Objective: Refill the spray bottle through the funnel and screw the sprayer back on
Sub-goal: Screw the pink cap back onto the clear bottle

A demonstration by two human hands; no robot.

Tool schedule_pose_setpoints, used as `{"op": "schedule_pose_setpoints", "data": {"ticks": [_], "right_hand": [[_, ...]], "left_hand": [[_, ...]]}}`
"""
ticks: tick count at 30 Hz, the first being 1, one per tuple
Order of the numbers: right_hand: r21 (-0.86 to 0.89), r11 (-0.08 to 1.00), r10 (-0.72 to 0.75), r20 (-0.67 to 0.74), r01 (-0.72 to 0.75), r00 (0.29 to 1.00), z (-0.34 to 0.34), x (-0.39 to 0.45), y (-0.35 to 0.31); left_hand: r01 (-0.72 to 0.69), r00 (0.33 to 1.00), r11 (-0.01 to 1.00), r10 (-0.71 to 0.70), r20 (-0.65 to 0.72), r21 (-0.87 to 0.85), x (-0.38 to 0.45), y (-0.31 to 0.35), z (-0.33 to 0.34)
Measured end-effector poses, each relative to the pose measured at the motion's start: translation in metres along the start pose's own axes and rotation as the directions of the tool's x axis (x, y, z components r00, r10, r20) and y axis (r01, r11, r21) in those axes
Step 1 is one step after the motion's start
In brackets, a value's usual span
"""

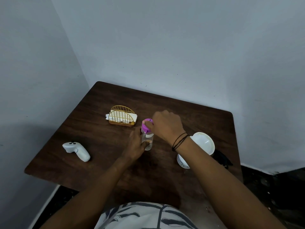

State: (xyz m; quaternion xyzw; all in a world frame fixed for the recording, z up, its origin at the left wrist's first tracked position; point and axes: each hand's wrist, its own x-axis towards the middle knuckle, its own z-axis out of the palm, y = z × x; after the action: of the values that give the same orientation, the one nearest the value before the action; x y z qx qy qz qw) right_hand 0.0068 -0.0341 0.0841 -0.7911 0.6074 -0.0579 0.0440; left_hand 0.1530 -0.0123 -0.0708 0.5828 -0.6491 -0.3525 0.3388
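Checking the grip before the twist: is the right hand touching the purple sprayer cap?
Touching. The head view shows the right hand with fingers wrapped over the purple sprayer cap.

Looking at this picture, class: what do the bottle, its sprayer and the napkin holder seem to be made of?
Bottle: probably clear plastic, since the table shows through.
Sprayer: opaque purple, smooth, likely plastic.
Napkin holder: thin gold-coloured wires, probably metal, glossy.

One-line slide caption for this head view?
Left hand steadies the clear spray bottle while the right hand grips its purple sprayer.
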Motion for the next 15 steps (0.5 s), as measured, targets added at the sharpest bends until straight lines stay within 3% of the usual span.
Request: {"op": "schedule_pose_setpoints", "data": {"ticks": [2,5,15], "right_hand": [[0.093,0.992,-0.089,0.004,0.088,0.996,0.002,-0.002,0.002],[0.173,0.959,-0.255,0.200,0.222,0.946,0.005,-0.002,0.002],[0.071,0.987,-0.151,0.075,0.146,0.986,0.019,-0.007,-0.010]], "left_hand": [[0.005,1.000,1.000,-0.005,-0.010,0.008,0.001,0.000,0.000],[-0.014,1.000,1.000,0.014,-0.001,0.023,0.001,-0.002,-0.001],[-0.015,1.000,0.999,0.015,0.005,0.030,-0.002,0.001,-0.003]]}}
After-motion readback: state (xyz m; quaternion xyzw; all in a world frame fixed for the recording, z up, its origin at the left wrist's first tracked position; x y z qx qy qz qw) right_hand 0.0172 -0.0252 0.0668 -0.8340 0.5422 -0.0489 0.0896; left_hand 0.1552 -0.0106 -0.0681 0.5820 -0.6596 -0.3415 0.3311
